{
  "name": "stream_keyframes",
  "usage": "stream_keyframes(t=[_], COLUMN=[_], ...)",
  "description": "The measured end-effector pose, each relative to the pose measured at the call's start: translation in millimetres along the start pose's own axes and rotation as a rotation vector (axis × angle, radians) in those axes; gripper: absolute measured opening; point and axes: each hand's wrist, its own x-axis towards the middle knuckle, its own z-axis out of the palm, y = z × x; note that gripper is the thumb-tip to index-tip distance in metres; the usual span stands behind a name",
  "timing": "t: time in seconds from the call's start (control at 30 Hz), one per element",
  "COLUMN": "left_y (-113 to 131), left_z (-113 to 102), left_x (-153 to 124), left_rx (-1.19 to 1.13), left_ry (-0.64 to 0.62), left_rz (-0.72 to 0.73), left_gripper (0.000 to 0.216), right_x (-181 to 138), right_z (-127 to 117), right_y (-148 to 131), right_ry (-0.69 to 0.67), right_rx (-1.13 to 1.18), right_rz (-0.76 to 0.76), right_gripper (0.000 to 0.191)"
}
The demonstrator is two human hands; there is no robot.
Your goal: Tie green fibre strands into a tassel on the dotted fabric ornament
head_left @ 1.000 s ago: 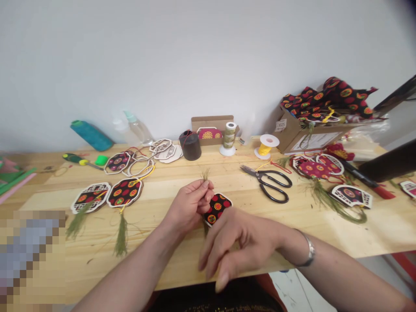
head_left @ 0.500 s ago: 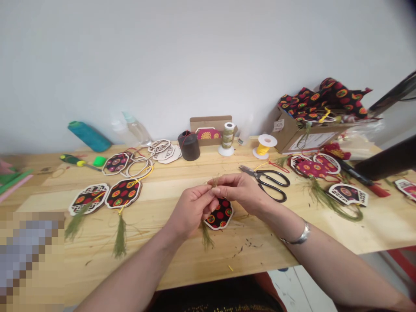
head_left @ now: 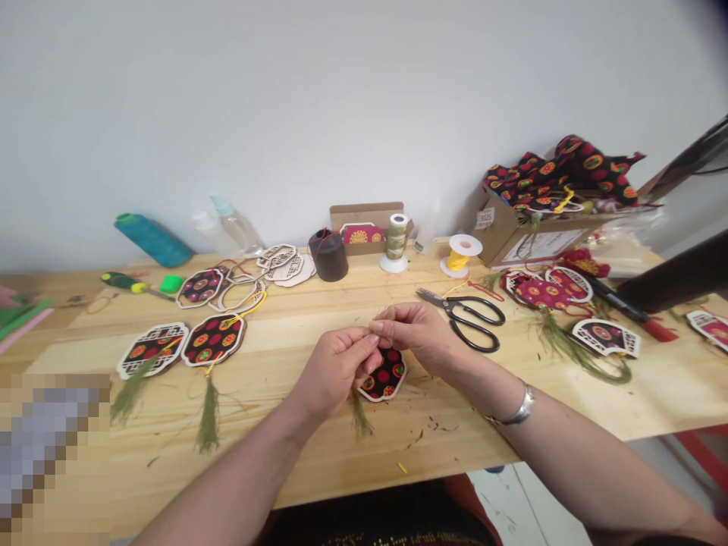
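Note:
Over the middle of the table my left hand (head_left: 340, 368) and my right hand (head_left: 419, 335) meet fingertip to fingertip, both closed in a pinch. Between them they grip a green thread tassel (head_left: 361, 417); its strands hang out below my left fingers and a few wisps stick up by the right ones. The knot or loop at its top is hidden by my fingers. Just beneath lies a black patterned pendant (head_left: 387, 375) with a pale wooden rim, partly covered by my hands. Black-handled scissors (head_left: 476, 322) rest beyond my right wrist.
Finished-looking pendants with tassels (head_left: 214, 340) lie at left. Along the wall stand a black thread cone (head_left: 331, 258), a green thread spool (head_left: 396, 241), a yellow cord spool (head_left: 458, 262) and a cardboard box (head_left: 506, 235) of fabric. A dark post (head_left: 676, 277) rises at right.
My fingertips have shifted slightly at the pinch, with the right fingers drawn closer over the strands. The whole view has moved a little; the pendant and scissors stay where they were.

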Motion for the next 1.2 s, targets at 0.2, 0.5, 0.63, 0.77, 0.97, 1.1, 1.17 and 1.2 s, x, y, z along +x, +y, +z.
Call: stream_keyframes(t=[0.2,0.5,0.63,0.77,0.97,1.1,1.17,1.2], left_y=[-0.1,1.9,3.7,4.7,4.0,0.9,0.0,-0.1], left_z=[-0.9,0.1,1.2,2.5,2.1,0.0,-0.7,-0.8], left_x=[1.6,0.4,-0.6,-1.1,-1.5,-0.9,-0.5,-0.3], left_rx=[-0.011,0.169,0.226,0.276,0.288,0.180,0.119,0.083], left_ry=[0.008,0.099,0.131,0.140,0.085,-0.008,-0.032,-0.036], left_rz=[0.000,0.066,0.106,0.132,0.095,0.030,0.009,-0.007], left_gripper=[0.022,0.021,0.022,0.028,0.023,0.021,0.021,0.021], right_x=[3.2,-1.9,-2.5,-1.1,-0.9,-0.3,0.4,0.7], right_z=[-4.8,-8.6,-7.1,-7.0,-7.0,-7.5,-8.4,-9.1], right_y=[-2.6,-6.1,-4.2,-4.7,-6.0,-5.3,-5.0,-5.0], right_ry=[0.188,0.328,0.249,0.229,0.230,0.234,0.244,0.256], right_rx=[-0.034,-0.600,-0.673,-0.676,-0.717,-0.740,-0.719,-0.697], right_rz=[-0.074,-0.623,-0.627,-0.617,-0.627,-0.633,-0.621,-0.608], right_gripper=[0.026,0.008,0.006,0.004,0.008,0.012,0.013,0.013])
